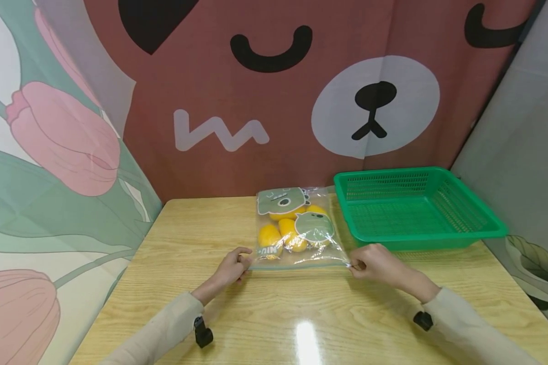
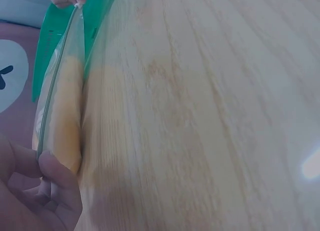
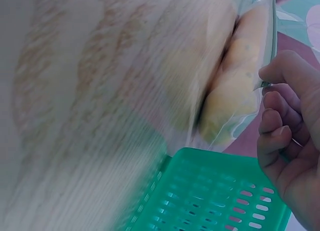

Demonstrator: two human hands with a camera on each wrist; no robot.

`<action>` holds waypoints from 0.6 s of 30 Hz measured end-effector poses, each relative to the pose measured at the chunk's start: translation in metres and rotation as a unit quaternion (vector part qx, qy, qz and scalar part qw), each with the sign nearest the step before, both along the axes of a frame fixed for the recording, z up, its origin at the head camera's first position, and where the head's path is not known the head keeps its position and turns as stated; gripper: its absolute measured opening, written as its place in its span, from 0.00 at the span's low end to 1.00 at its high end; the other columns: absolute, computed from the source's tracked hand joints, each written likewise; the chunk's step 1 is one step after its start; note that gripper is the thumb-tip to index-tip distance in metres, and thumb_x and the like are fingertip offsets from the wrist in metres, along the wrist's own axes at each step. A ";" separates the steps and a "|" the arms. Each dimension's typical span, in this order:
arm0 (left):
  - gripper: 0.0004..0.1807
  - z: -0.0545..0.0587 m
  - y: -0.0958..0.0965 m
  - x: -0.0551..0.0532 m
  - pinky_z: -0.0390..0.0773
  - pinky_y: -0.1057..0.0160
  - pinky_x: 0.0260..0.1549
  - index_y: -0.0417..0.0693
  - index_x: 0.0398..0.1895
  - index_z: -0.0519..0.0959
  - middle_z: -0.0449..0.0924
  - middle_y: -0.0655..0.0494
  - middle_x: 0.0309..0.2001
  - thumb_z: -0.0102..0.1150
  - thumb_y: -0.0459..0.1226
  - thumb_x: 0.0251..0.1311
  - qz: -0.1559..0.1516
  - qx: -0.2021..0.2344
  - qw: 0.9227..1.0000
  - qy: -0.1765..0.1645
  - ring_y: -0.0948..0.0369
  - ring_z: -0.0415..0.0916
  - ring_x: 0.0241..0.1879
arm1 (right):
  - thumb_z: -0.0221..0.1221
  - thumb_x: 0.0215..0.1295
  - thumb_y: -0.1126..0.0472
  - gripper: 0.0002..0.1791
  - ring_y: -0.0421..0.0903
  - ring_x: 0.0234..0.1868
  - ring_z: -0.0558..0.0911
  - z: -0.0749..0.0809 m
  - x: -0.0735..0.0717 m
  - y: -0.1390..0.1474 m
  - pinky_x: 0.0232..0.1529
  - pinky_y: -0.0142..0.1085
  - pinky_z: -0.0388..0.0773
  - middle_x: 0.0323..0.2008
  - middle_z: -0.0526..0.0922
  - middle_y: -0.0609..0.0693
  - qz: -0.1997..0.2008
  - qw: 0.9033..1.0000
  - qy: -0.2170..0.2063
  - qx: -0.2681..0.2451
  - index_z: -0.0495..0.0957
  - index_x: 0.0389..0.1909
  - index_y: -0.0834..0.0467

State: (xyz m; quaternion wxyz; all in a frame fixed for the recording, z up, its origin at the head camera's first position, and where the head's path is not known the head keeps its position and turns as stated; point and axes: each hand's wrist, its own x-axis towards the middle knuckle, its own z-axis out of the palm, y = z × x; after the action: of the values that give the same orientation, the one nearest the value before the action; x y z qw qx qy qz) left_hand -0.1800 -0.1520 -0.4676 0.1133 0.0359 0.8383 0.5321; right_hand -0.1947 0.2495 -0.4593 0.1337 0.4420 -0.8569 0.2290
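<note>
A clear zip bag (image 1: 297,257) printed with green cartoon figures lies on the table with several yellow fruits (image 1: 269,237) inside; their exact kind is hard to tell. Along its near edge runs a greenish zip strip (image 2: 52,83). My left hand (image 1: 232,266) pinches the left end of this strip between thumb and finger, as the left wrist view shows (image 2: 42,188). At the opposite end, my right hand (image 1: 376,264) pinches the strip's corner, its other fingers curled in the right wrist view. The strip is stretched straight between both hands.
A green plastic basket (image 1: 420,238) with slotted sides stands right of the bag, close to my right hand. The wooden table (image 1: 201,223) ends at a brown bear-print curtain (image 1: 210,172) behind. A tulip-print curtain (image 1: 64,137) hangs at the left, a grey one at the right.
</note>
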 end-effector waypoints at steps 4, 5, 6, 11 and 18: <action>0.20 0.001 0.001 0.000 0.68 0.63 0.18 0.34 0.64 0.68 0.72 0.43 0.26 0.47 0.32 0.73 0.006 0.007 1.000 -0.003 0.60 0.64 0.18 | 0.68 0.48 0.70 0.24 0.26 0.20 0.55 -0.002 0.000 0.002 0.19 0.24 0.60 0.17 0.54 0.32 0.000 1.000 -0.001 -0.001 0.61 0.15 0.49; 0.19 0.001 0.001 -0.001 0.68 0.63 0.18 0.35 0.64 0.68 0.72 0.42 0.26 0.47 0.32 0.73 0.007 0.007 1.000 -0.002 0.60 0.64 0.18 | 0.68 0.48 0.70 0.24 0.26 0.20 0.55 -0.002 0.001 0.002 0.19 0.24 0.61 0.17 0.54 0.32 0.001 1.000 -0.001 -0.002 0.61 0.15 0.49; 0.19 0.000 0.001 -0.001 0.68 0.63 0.18 0.34 0.64 0.68 0.72 0.42 0.26 0.47 0.32 0.73 0.007 0.007 1.000 0.000 0.60 0.63 0.18 | 0.68 0.48 0.70 0.24 0.26 0.20 0.55 -0.002 0.001 0.003 0.19 0.24 0.61 0.17 0.54 0.32 0.003 1.000 -0.003 -0.003 0.61 0.15 0.50; 0.19 -0.002 0.000 -0.001 0.68 0.63 0.18 0.34 0.64 0.68 0.71 0.43 0.25 0.47 0.33 0.73 0.002 0.009 1.000 0.000 0.60 0.63 0.18 | 0.68 0.49 0.70 0.25 0.26 0.20 0.54 -0.003 0.002 0.004 0.20 0.24 0.61 0.18 0.52 0.32 0.001 1.000 -0.012 0.002 0.59 0.14 0.50; 0.20 -0.002 0.000 -0.001 0.69 0.62 0.19 0.36 0.65 0.67 0.71 0.44 0.26 0.47 0.33 0.73 0.004 0.013 1.000 -0.011 0.59 0.64 0.19 | 0.70 0.51 0.69 0.25 0.27 0.20 0.55 -0.003 0.003 0.003 0.20 0.24 0.61 0.17 0.55 0.33 -0.001 1.000 -0.007 0.017 0.62 0.15 0.50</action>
State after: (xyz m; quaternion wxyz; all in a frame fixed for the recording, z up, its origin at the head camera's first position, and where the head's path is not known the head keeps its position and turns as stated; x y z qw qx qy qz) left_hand -0.1806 -0.1520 -0.4693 0.1195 0.0282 0.8305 0.5434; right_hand -0.1915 0.2525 -0.4625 0.1202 0.4417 -0.8622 0.2170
